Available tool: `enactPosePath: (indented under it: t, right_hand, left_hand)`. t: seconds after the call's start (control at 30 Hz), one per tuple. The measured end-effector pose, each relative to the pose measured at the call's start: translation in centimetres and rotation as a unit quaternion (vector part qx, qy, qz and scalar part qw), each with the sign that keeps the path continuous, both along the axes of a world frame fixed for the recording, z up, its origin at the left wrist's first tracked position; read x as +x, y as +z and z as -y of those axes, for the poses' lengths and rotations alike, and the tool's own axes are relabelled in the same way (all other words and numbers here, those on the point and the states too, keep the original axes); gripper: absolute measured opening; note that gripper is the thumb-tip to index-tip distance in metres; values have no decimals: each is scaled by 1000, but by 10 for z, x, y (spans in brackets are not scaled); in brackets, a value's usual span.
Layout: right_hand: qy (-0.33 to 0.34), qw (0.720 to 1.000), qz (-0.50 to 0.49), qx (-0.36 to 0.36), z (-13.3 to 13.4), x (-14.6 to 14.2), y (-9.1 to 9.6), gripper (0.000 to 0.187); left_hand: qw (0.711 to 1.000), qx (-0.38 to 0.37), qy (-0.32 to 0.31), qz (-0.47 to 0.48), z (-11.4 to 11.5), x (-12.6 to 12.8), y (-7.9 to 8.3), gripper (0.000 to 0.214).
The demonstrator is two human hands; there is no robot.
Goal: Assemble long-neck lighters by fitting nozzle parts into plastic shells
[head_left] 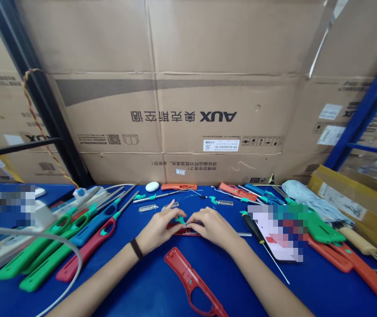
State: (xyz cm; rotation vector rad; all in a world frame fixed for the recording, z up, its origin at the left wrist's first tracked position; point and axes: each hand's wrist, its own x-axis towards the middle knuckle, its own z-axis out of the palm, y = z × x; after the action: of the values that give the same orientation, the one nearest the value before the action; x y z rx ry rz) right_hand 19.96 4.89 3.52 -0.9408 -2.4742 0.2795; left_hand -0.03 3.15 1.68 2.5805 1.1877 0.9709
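Observation:
My left hand (157,231) and my right hand (213,228) meet at the middle of the blue work surface (132,281), their fingertips pinching a small teal plastic part (181,220). Beneath my fingers lies a red lighter body (179,226), mostly hidden by both hands. A red lighter shell (191,279) rests just in front of my wrists. A black-handled screwdriver (253,229) lies to the right of my right hand, apart from it. A black band (136,248) circles my left wrist.
Green, blue and red long lighters (86,237) fan out on the left, with orange ones (363,273) on the right. Loose parts (188,198) lie along the back. Stacked cardboard boxes (175,114) stand behind the surface, beside blue shelf uprights (363,105).

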Motion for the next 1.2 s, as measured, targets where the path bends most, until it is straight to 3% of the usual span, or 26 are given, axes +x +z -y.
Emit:
enactPosePath:
  t: [0.17,0.33,0.5,1.2]
  right_hand:
    - [-24,999,39,-1,-1,3,1,14]
    - [-34,998,58,-14,-4,12,6,12]
    - [-36,998,48,-17,-7,23,11,10]
    - [-4,994,68,-82,-11,33,15,9]
  left_hand:
    - [1000,-15,0,9,0,-2,-3,19]
    - [998,-25,37,-44,4,-5,0,26]
    - [998,-9,6,-67,9,-7,2,30]
    - [995,-30,-3,-95,9,-6,1,23]
